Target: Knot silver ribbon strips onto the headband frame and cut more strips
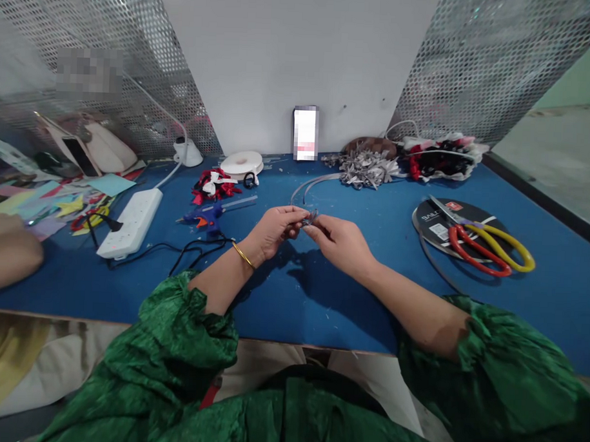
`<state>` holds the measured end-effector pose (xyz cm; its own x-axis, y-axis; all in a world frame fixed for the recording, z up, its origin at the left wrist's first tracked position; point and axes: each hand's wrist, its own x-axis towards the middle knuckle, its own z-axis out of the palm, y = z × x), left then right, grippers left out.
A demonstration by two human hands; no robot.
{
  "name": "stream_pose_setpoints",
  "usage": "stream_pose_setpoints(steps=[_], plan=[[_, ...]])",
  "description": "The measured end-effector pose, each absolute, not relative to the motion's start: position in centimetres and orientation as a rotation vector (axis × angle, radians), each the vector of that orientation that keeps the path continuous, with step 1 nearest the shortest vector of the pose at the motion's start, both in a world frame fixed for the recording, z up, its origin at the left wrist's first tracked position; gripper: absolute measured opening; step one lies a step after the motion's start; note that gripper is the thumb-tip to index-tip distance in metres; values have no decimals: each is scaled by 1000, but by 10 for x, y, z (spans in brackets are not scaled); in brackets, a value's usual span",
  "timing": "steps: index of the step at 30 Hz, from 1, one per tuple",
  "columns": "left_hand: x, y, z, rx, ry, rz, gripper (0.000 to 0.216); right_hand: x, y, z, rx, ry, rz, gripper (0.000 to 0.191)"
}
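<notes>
Over the blue table (345,294), my left hand (274,230) and my right hand (340,242) meet at the fingertips. Both pinch a small silvery piece (310,217) between thumb and fingers; what it is I cannot make out. A thin clear hoop (312,181) curves up from the piece toward the back of the table. A gold bangle (243,255) sits on my left wrist. Green sleeves cover both forearms.
A blue glue gun (209,215) and white power strip (133,222) lie left. Red and yellow scissors (488,244) rest on a black disc at right. Silver bows (367,167), red ribbon pieces (212,186) and a tape roll (241,162) stand behind. Another person's arm (8,253) is at far left.
</notes>
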<state>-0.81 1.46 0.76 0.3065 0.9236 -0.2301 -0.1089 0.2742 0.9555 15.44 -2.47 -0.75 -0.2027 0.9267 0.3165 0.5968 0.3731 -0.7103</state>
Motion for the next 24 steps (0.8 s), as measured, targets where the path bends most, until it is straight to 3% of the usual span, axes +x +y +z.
stream_pose_setpoints(steps=[16,24], plan=[[-5,7,9,1514,986,872,22,157,-15,-3,-897,-774,1716,20],[0,4,8,1434,1001,1060,22,154,-20,0,-947,-1018,1710,30]])
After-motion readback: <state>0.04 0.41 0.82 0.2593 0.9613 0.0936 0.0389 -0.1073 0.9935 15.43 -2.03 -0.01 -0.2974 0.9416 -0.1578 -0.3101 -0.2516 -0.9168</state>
